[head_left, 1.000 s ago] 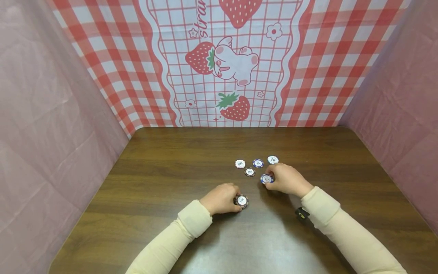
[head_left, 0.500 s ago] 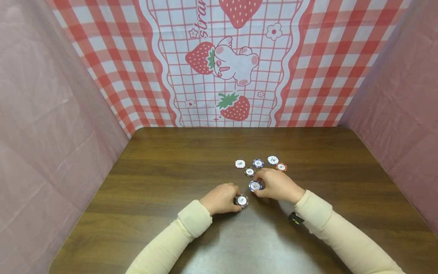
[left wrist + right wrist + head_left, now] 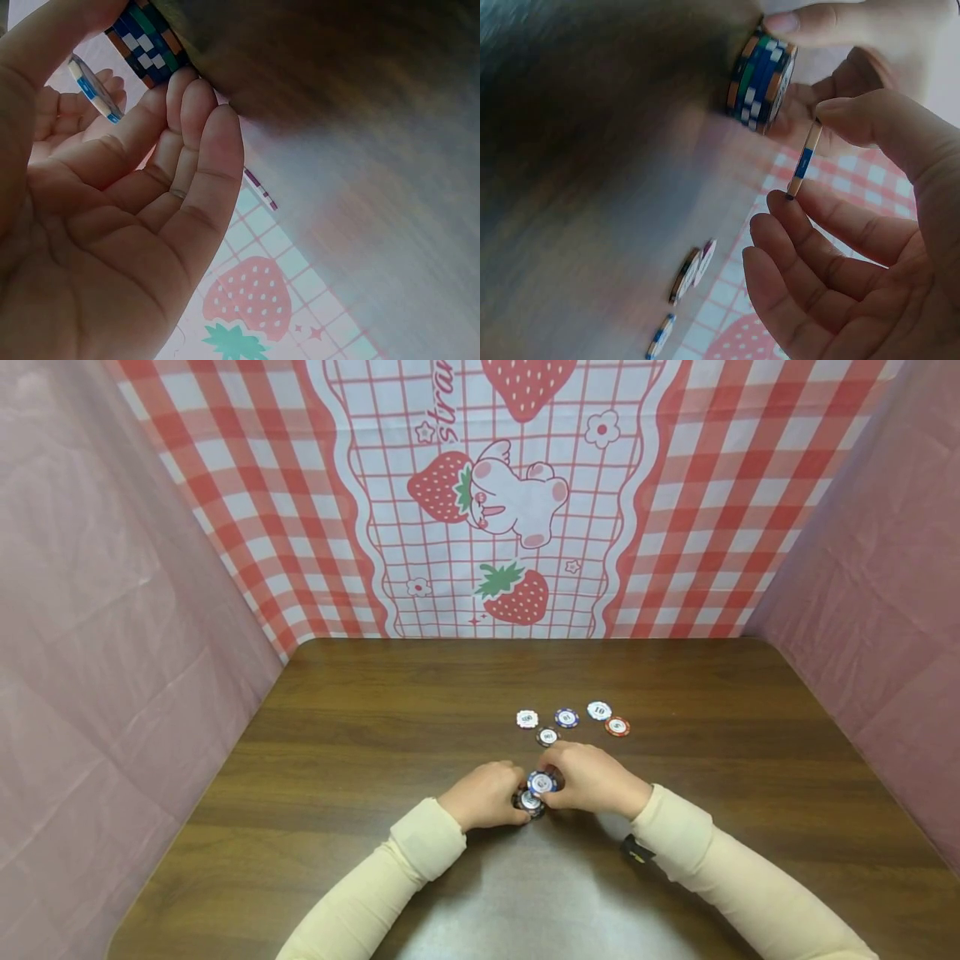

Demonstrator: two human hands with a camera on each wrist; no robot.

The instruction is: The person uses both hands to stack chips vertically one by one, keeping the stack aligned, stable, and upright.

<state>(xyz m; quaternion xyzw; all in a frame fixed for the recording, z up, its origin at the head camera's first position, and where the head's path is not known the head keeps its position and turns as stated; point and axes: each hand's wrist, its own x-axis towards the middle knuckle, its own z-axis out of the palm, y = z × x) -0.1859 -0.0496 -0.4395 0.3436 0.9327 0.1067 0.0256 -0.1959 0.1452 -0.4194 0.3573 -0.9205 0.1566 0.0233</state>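
Note:
My left hand (image 3: 486,795) grips a short stack of poker chips (image 3: 529,806) on the table, thumb on the near side and fingers on the far side. Blue, green and orange-brown edges show in the stack (image 3: 759,84) in the right wrist view. Between the thumb and fingertips of my right hand (image 3: 596,779) is a blue-and-white poker chip (image 3: 542,782). Seen from the right wrist, this pinched chip (image 3: 805,159) is edge-on and apart from the stack. In the head view it overlaps the stack's far right part.
Behind the hands lie several loose chips: a white one (image 3: 527,719), a dark one (image 3: 548,737), a blue one (image 3: 567,717), a light blue-edged one (image 3: 598,710) and a red one (image 3: 617,727). A checked cloth (image 3: 720,527) hangs beyond the wooden table (image 3: 360,710).
My right hand has carried the blue-and-white chip left and nearer, up to the stack, uncovering the red chip behind it. My left hand has stayed in place on the stack.

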